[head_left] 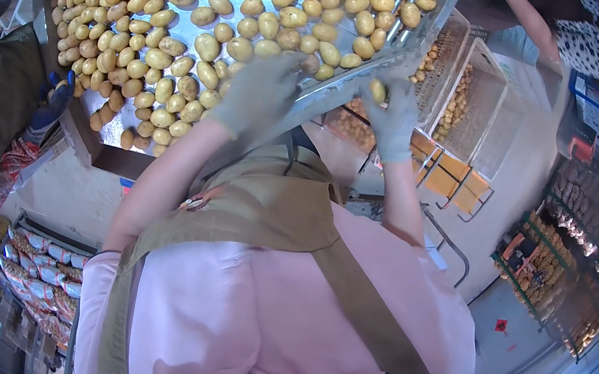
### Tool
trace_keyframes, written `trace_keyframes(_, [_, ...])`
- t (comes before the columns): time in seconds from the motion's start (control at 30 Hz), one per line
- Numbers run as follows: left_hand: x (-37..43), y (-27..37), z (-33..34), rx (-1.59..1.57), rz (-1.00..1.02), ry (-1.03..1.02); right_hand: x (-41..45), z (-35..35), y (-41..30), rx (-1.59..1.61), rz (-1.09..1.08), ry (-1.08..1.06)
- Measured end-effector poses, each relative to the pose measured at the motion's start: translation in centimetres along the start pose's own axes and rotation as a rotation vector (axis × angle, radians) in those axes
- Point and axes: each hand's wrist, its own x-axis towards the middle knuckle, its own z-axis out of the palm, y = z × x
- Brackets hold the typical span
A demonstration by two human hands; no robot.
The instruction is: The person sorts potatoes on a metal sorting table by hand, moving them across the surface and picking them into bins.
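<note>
Many yellow potatoes lie spread over a metal sorting table in front of me. In a pale work glove, my left hand is blurred and reaches over the table's near edge among the potatoes; whether it holds one cannot be made out. My right hand, gloved too, is outside the table's raised metal rim. It grips a single potato between thumb and fingers, above a container of small potatoes.
Plastic crates with potatoes stand to the right, beside a yellow panel and metal bars. At the left, a co-worker's blue-gloved hands are at the table. Another person's arm shows top right. Bagged goods fill a rack lower left.
</note>
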Motion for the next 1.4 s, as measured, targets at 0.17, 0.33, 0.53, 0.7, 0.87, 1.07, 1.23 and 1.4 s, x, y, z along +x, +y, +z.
trace_keyframes(0.17, [3.8,-0.4,3.6,0.477,0.218,-0.322,-3.2,-7.4,13.2,-0.348,0.274,0.122])
trace_keyframes(0.33, [3.5,-0.7,3.9,0.284,-0.156,-0.186,-3.9,-9.9,17.9,0.223,0.5,0.28])
trace_keyframes(0.53, [-5.0,6.4,4.5,0.062,0.084,-0.268,-12.6,3.8,-0.8,1.646,0.723,-0.429])
trace_keyframes(0.7, [-9.9,3.6,4.3,-0.16,-0.21,-0.147,-12.1,-1.0,9.2,1.672,0.576,-0.165])
trace_keyframes(0.87, [-11.5,-0.2,1.7,-1.356,-0.745,-0.139,-5.2,-9.7,17.6,1.264,1.037,0.516])
trace_keyframes(1.07, [-14.8,-5.0,2.9,-1.062,-0.448,-0.03,-2.0,2.3,1.3,0.275,0.115,-0.183])
trace_keyframes(1.23, [-15.9,-7.5,3.3,-0.295,-0.324,0.089,1.2,10.7,-6.2,-0.264,-0.41,-0.287])
trace_keyframes(1.4, [-11.9,-7.7,0.1,0.179,-0.197,0.377,7.5,16.6,-13.4,-0.383,-0.499,-0.151])
